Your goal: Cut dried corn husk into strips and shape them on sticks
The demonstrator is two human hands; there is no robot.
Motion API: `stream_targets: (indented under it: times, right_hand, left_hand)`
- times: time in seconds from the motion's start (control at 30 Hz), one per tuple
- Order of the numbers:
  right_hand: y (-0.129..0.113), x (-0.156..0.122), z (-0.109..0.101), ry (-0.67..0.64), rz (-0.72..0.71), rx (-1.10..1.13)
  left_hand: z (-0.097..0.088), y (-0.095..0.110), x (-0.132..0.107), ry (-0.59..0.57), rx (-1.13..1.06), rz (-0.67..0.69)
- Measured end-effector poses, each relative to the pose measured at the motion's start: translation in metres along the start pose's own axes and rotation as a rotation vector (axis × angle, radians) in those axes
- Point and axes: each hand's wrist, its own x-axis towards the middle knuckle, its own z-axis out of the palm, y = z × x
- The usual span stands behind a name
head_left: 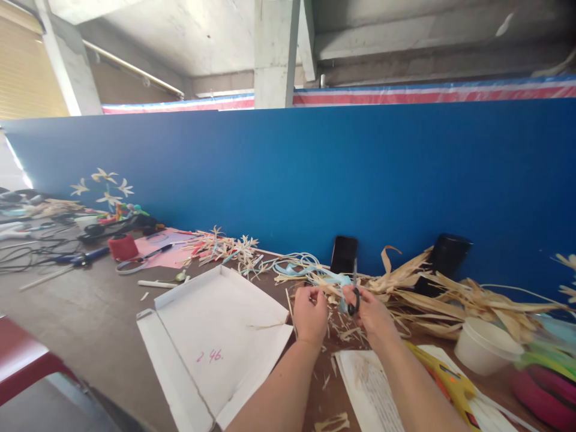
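My left hand [310, 313] is closed, pinching a thin dried straw strip [324, 287] above the brown table [90, 312]. My right hand [369, 309] is shut around small black-handled scissors [354, 291], whose blades point up. The two hands are close together, just in front of a pile of dried husk leaves [432, 294] and light blue ribbon [306, 265]. Small straw scraps [348, 333] lie under the hands.
A flattened white cardboard sheet [216, 342] lies left of my hands. A printed paper [373, 390], yellow glue gun [445, 378] and white cup [486, 348] are on the right. A phone [344, 254] leans on the blue partition [315, 174]. A red spool [122, 246], straw flowers [105, 186] and cables [31, 246] sit far left.
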Motion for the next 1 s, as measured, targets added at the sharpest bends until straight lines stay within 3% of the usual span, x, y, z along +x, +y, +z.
stream_targets:
  times: [0.17, 0.5, 0.7, 0.87, 1.0]
  right_hand:
    - [0.004, -0.004, -0.008, 0.02, 0.024, -0.027]
    - [0.0, -0.011, -0.002, 0.015, -0.081, -0.077]
    - [-0.003, -0.009, -0.002, 0.103, -0.103, -0.202]
    - [-0.008, -0.012, -0.006, 0.124, -0.115, -0.272]
    - [-0.006, -0.015, -0.01, 0.061, -0.104, -0.294]
  left_hand:
    - [0.001, 0.002, -0.003, -0.056, -0.006, -0.02]
    - [0.002, 0.009, -0.01, -0.123, 0.071, 0.027]
    - [0.004, 0.011, -0.014, -0.199, 0.069, 0.05]
    - [0.005, 0.01, -0.014, -0.218, -0.068, 0.06]
    - [0.01, 0.006, -0.013, -0.333, -0.232, -0.002]
